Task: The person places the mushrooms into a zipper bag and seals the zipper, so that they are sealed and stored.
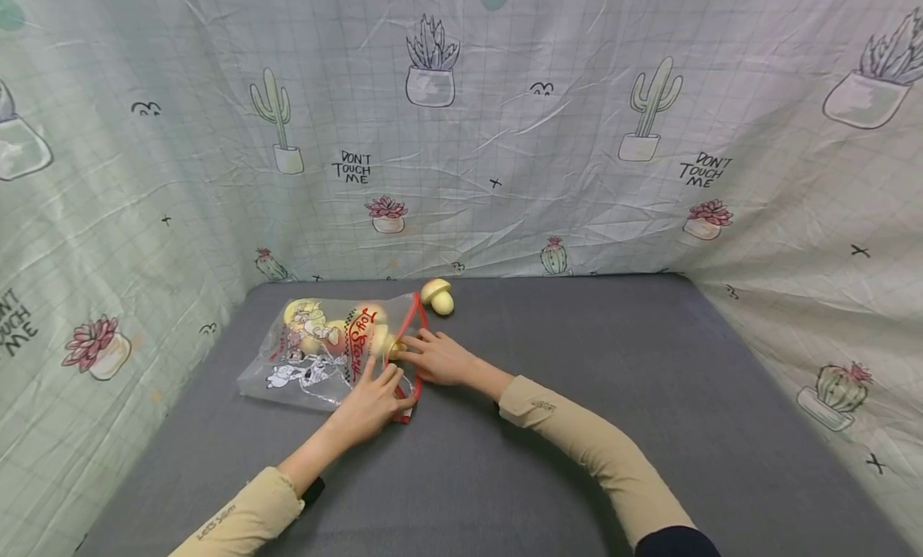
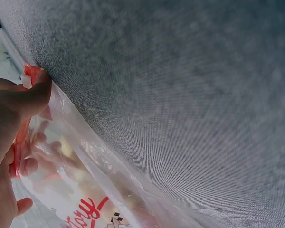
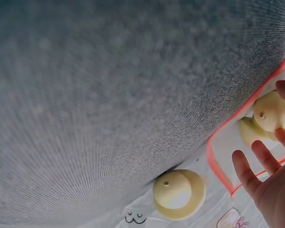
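Head view: found a clear printed zip bag point(image 1: 317, 353) lying flat on the grey table point(image 1: 577, 429), left of centre, with its red zip mouth point(image 1: 413, 328) turned toward the right. Saw several yellow toy mushrooms through the plastic. Noted the left hand point(image 1: 368, 405) on the bag's near corner. In the left wrist view, caught its thumb point(image 2: 31, 92) pinching the red zip edge point(image 2: 29, 73), so grasping the bag. Placed the right hand point(image 1: 436, 358) at the mouth, fingers stretched out and loose, tips against a mushroom at the opening point(image 1: 385, 342); gripped nothing, as far as the right wrist view showed. Spotted there the spread fingers point(image 3: 249, 171) beside two mushrooms inside the red rim point(image 3: 268, 111). Also spotted a loose mushroom point(image 1: 438, 296) outside, just beyond the mouth, near the cactus-print cloth point(image 1: 505, 140).

Judged the risks so: with the pinch holding only one corner, could have let the mouth sag shut against the fingers. With the mouth wide and the bag flat, could have let the round pieces roll back out. Could have knocked the loose mushroom farther away with a careless wrist.
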The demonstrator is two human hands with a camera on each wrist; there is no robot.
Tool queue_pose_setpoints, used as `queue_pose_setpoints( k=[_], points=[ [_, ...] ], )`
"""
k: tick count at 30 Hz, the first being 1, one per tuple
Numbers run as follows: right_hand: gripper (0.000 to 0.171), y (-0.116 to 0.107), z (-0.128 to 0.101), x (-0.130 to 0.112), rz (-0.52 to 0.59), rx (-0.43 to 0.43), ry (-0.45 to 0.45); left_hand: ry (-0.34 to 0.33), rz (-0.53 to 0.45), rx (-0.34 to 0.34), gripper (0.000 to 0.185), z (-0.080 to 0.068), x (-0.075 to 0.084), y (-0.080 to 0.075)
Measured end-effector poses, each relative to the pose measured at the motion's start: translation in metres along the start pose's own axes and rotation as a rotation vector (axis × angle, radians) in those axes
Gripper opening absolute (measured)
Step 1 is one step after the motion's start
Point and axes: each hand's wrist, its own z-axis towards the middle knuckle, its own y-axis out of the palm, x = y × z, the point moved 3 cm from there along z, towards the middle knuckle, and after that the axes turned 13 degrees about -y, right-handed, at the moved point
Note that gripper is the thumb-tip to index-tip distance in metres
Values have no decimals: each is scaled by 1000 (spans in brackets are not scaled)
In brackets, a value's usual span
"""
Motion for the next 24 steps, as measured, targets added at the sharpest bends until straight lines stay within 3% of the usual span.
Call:
queue_pose_setpoints(
  k=[8,20,24],
  points=[
    [50,-1,4,0,-50,-14,-12,-13,-12,-21,29,0,-2,-2],
    [54,-4,17,1,-165,-155,0,-109,-121,15,35,4,-16,-10],
    [58,-2,21,0,-159,-183,13,-130,-139,20,33,2,-19,-13]
  ],
)
